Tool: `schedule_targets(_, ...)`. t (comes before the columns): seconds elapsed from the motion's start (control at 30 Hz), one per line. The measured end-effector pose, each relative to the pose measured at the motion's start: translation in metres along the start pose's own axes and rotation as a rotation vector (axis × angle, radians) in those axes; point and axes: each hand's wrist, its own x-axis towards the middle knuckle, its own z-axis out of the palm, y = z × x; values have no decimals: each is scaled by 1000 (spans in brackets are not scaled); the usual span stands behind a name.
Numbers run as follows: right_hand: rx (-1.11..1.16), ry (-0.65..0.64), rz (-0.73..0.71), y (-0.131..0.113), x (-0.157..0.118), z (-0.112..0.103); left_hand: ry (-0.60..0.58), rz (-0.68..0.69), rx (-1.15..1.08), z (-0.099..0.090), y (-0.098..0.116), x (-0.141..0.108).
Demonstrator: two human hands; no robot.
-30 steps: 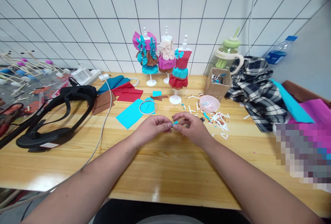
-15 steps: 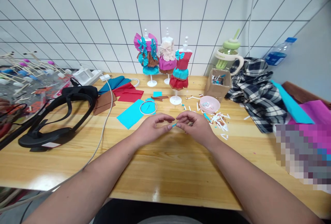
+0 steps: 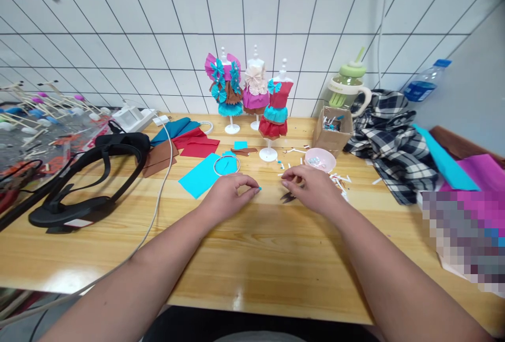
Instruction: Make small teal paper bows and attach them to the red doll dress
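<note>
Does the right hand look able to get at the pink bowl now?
Probably yes: the right hand is close to the pink bowl, with nothing visible between them, though a dark tool in or under the hand may hinder grasping.

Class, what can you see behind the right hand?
A pink bowl, mostly visible, and some white scraps show behind the right hand. Whatever the hand itself covers cannot be seen.

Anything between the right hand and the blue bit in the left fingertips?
Nothing visible between the right hand and the blue bit pinched by the left hand. Dark blades show under the right hand, below that line; held or loose, can't tell.
</note>
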Motion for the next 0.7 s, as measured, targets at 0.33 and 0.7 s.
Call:
schedule_targets(0.33,-363,-161,-5,15,0,2,6,-165,-163,2,2,2)
schedule_targets(0.7,236,-95,121,-41,-20,33,45,-353,-707,4,5,3)
